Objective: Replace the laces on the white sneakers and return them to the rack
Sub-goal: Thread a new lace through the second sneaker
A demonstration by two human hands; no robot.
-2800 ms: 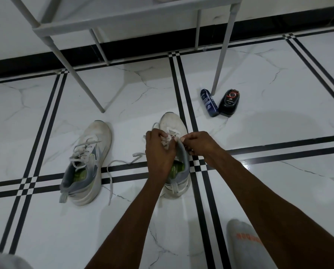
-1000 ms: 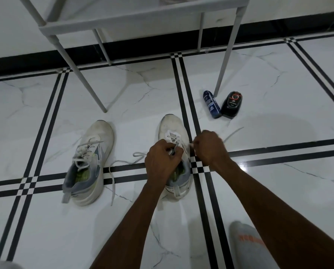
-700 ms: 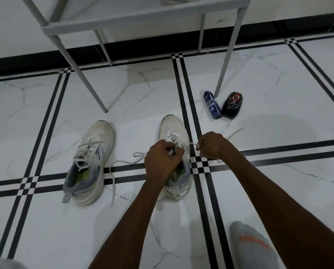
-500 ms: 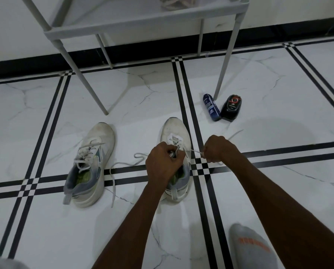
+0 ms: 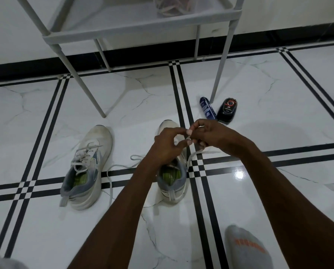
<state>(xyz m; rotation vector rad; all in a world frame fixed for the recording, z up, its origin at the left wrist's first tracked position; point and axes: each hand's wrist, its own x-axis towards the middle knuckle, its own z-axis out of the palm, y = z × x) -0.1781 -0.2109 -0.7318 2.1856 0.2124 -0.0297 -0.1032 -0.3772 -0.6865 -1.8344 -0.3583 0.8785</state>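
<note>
Fingertips (image 5: pixel 189 141) of both our hands meet above the right sneaker (image 5: pixel 172 171): the right hand (image 5: pixel 210 135) pinches the white lace (image 5: pixel 191 158), while the left hand (image 5: pixel 166 146) curls close beside it, whether gripping the lace too we cannot tell. We judge the lacing of this shoe as midway, with one flat lace end trailing left across the floor (image 5: pixel 143 105) and another dropping from our fingers to the collar. The left sneaker (image 5: pixel 86 167) sits laced loosely, its ends slack. Neither shoe is back on the rack (image 5: pixel 143 26), which stands far from us on thin grey metal legs. Glossy marble-patterned tile with black stripes carries everything. Both sneakers are scuffed white mesh with grey heels and green insoles. Far right, beside a rack leg, lie a slim blue can (image 5: pixel 206 108) and a squat black polish bottle (image 5: pixel 227 110). A grey sock (image 5: pixel 243 249) shows near right.
</note>
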